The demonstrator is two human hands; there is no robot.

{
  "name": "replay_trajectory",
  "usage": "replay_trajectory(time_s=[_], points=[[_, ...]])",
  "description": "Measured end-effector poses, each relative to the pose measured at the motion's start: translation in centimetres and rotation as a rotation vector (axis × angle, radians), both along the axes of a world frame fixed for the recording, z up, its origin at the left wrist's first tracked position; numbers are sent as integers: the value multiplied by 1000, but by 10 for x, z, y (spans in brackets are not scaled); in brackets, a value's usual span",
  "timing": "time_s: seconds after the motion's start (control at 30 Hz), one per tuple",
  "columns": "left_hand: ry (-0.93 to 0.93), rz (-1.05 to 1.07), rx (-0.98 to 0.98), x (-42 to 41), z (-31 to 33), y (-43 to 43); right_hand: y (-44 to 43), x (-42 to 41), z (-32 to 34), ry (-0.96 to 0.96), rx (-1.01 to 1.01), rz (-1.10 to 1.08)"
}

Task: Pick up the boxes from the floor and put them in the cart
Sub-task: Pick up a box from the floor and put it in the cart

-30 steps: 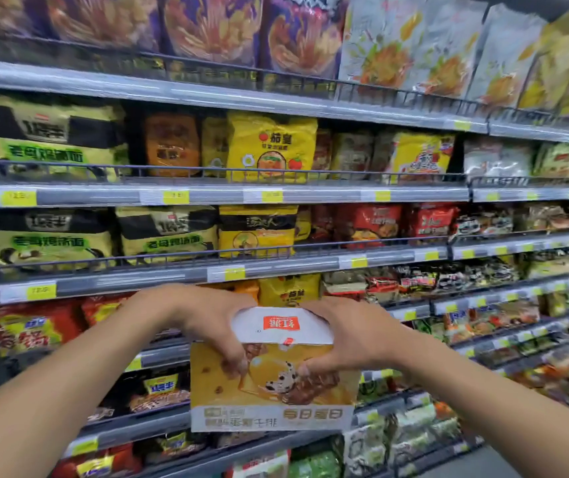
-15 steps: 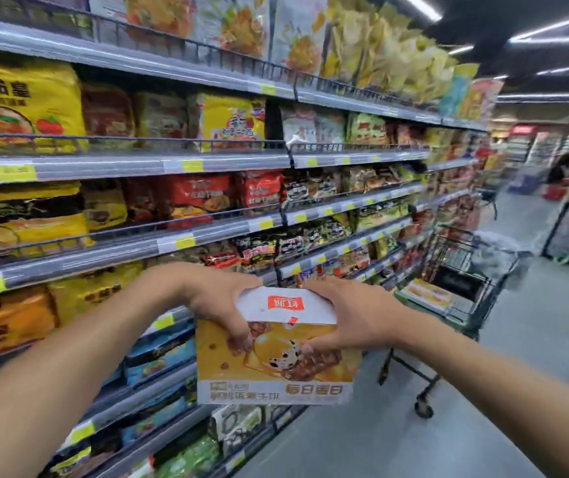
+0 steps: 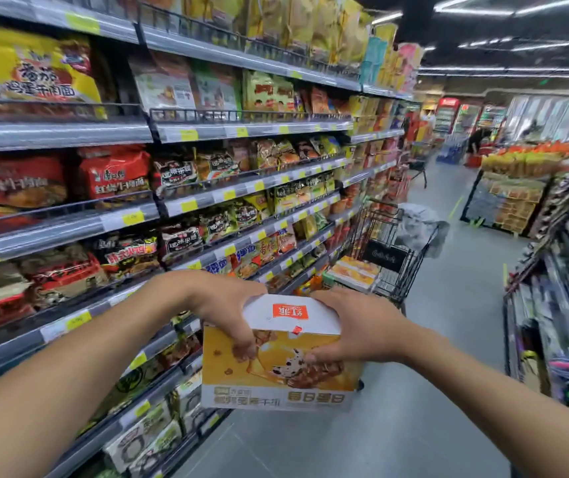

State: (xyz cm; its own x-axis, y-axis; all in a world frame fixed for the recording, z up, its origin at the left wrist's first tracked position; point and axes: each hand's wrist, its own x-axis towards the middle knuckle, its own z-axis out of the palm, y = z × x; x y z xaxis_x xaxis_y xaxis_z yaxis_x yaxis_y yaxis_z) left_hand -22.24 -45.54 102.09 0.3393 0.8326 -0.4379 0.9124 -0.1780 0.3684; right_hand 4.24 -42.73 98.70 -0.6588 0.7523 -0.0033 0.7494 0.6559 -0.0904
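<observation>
Supermarket aisle, shelving [image 3: 207, 198] at your left: your left hand [image 3: 222, 310] and right hand [image 3: 359, 327] grip the box [image 3: 276, 381] by its top, cart [image 3: 404, 263] well ahead; gripped so high, it may slip in transit.

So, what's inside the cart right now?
The cart holds flat orange boxes at its near end. The right hand and held box cover its nearest corner; deeper contents can't be made out.

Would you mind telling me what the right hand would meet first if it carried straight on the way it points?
The box it grips: the right hand points left into its end. Past that lies the left hand, then probably the shelves, though depth is unclear.
</observation>
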Motion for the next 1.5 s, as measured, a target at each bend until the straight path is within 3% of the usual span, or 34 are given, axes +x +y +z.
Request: replay_trajectory(time_s=[0.63,1.13,1.5], points=[[110,-266,39,36,-33,370,299,28,-43,30,-9,-340],[114,-422,76,167,-72,658,556,150,-84,49,-50,-493],[105,-434,96,236,-112,817,725,224,-116,27,-106,-459]])
